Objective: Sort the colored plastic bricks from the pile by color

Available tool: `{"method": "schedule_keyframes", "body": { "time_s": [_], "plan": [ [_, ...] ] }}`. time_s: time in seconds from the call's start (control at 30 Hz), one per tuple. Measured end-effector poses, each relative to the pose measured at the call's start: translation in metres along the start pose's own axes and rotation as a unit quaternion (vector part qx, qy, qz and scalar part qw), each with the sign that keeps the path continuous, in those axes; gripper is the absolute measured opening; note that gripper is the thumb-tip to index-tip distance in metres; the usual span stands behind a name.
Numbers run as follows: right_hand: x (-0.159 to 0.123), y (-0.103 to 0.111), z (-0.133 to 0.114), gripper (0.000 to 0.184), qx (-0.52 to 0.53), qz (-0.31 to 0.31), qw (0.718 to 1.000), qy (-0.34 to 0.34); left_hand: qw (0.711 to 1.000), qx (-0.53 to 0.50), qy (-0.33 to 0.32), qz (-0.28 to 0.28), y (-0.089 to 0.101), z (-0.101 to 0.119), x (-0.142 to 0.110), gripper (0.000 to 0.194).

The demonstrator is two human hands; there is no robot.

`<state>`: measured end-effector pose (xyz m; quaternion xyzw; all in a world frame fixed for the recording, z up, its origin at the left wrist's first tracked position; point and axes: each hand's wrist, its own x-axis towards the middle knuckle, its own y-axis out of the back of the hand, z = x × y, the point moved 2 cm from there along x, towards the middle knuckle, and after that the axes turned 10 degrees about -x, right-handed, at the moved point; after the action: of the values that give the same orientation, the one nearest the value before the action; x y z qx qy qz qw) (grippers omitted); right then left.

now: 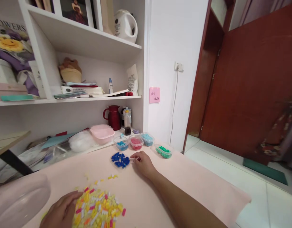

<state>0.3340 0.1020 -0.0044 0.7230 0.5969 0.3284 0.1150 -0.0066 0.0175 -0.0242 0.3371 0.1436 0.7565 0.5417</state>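
Observation:
My right hand (143, 164) rests on the pink tabletop, its fingers partly stretched and apart. Its fingertips are right beside a heap of dark blue plastic bricks (120, 160), which seem to sit in a shallow clear container. No brick shows between those fingers. At the lower left, my left hand (61, 210) lies along the left edge of a loose pile of small bricks (98, 205), mostly yellow with white, orange and pink-red ones mixed in. The left fingers are stretched out; their undersides are hidden. A few yellow bricks (112, 176) lie strewn beyond the pile.
Behind the blue bricks stand clear tubs of blue (122, 145), red (136, 143) and light blue pieces (147, 139); a green-filled tub (163, 151) is farther right. A large clear basin (20, 199) is at left. A pink bowl (102, 133), red jug (113, 117) and bottle (127, 123) stand behind.

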Motion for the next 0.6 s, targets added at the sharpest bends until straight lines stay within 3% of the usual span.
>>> {"method": "schedule_keyframes", "body": {
  "time_s": [0.3,0.6],
  "plan": [
    [-0.0002,-0.007,0.0022,0.036,-0.066,-0.056,0.995,0.042,0.999,0.022,-0.023,0.008,-0.004,-0.0013,-0.0023,0.039],
    [-0.0033,-0.0105,-0.0071,0.03,-0.179,-0.083,0.976,0.086,0.999,0.032,-0.017,-0.001,-0.0032,0.0006,-0.0005,0.04]
  ]
}}
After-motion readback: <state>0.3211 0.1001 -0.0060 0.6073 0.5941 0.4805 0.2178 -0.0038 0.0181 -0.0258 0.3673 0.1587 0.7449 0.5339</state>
